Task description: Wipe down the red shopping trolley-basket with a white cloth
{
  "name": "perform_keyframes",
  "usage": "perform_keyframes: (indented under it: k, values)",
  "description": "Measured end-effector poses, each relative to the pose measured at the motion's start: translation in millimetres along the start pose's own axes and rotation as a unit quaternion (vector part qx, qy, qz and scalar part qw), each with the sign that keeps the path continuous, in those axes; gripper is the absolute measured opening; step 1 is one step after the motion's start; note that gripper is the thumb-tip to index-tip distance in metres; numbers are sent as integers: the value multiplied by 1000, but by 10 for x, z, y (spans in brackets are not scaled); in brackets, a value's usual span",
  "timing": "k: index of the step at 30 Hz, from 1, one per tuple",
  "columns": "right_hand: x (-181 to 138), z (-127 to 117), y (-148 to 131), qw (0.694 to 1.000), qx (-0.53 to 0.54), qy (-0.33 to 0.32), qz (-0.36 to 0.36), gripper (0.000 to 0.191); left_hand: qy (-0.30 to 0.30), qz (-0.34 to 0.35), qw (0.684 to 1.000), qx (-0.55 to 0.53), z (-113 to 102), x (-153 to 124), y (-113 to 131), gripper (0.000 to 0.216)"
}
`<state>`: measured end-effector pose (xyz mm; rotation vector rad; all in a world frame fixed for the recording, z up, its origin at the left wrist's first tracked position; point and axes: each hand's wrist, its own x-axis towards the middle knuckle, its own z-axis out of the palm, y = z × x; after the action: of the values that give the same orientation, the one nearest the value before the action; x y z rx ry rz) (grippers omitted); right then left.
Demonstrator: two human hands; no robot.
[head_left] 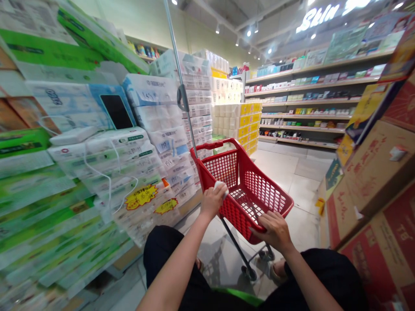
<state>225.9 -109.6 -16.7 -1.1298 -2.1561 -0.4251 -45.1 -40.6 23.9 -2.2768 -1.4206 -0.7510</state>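
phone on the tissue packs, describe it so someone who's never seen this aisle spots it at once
Start at the wall of tissue packs left of the red basket. Partway up, a phone leans back against the packs, just above a white power bank. It is the only flat black screen among the pale wrappers.

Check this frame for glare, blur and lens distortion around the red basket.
Head view: strong fisheye bends the tissue packs and cartons at the edges; the lit sign blows out; the red basket, left hand with its white cloth and right hand are sharp, evenly lit.
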Motion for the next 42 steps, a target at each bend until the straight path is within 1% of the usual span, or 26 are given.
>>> perform_keyframes:
  k: [2, 3, 5, 7, 10, 13, 15, 16, 18, 20, 21, 22, 24, 26, 27, 29, 30, 32, 35, 37, 39, 40, 42]
  values:
    - [27, 9, -26, 1000, -2, -2, 5, 31, -3, -37, 999, 6, -17, 122, -159, 40]
    - [39, 11, -38, 1000, -2, -2, 6, 31, -4, -48, 999, 4, -19, 152, -183, 39]
    - [59, 10, -55, 1000, -2, -3, 7, 29, -3, -56, 998, -9, -11, 145, -115, 38]
    - [72, 6, -61, 1000, 1, -7, 4, 28, 0, -53, 998, -30, 5, 49, 94, 39]
    - [84, -3, -52, 1000, 8, -9, 4, 26, -5, -21, 997, -74, 19, -210, 564, 43]
    - [93, -9, -36, 999, 29, -10, 10, 22, -35, 52, 991, -122, 14, -476, 1013, 44]
    - [96, -10, -31, 999, 46, -8, 16, 20, -37, 81, 987, -137, 6, -582, 1178, 46]
    - [98, -8, -31, 999, 51, -7, 18, 19, -40, 96, 985, -137, 1, -602, 1199, 45]
    - [100, 1, -36, 999, 48, -7, 18, 20, -43, 135, 982, -126, -8, -577, 1119, 42]
    - [104, 16, -45, 999, 31, -11, 16, 23, -46, 174, 978, -106, -20, -481, 906, 38]
    - [107, 26, -48, 1000, 20, -11, 14, 26, -45, 172, 980, -94, -26, -418, 771, 38]
    - [109, 36, -51, 1000, 9, -10, 12, 29, -44, 153, 984, -84, -32, -351, 631, 39]
    - [113, 54, -54, 1000, -6, -9, 10, 33, -32, 85, 994, -61, -40, -226, 375, 43]
    - [116, 63, -57, 1000, -12, -11, 8, 34, -23, 31, 998, -45, -43, -136, 207, 47]
    - [117, 64, -60, 1000, -12, -13, 8, 34, -19, 13, 999, -43, -42, -112, 172, 47]
    - [122, 61, -66, 1000, -10, -16, 8, 34, -9, -10, 999, -53, -37, -113, 210, 47]
    - [125, 58, -70, 1000, -8, -16, 8, 33, -5, -16, 998, -62, -35, -138, 279, 47]
    - [130, 53, -73, 1000, -2, -17, 10, 32, -5, -12, 996, -85, -30, -231, 496, 47]
    - [131, 56, -62, 1000, 18, -16, 14, 25, -30, 39, 991, -124, -25, -430, 887, 47]
    - [127, 61, -49, 999, 36, -11, 17, 20, -35, 71, 986, -144, -22, -543, 1073, 46]
    - [123, 63, -45, 999, 50, -7, 20, 20, -36, 94, 983, -153, -24, -595, 1125, 45]
    - [123, 63, -48, 998, 52, -6, 21, 21, -39, 111, 981, -153, -28, -594, 1096, 45]
    - [130, 61, -64, 999, 47, -11, 24, 21, -47, 146, 977, -150, -46, -546, 960, 44]
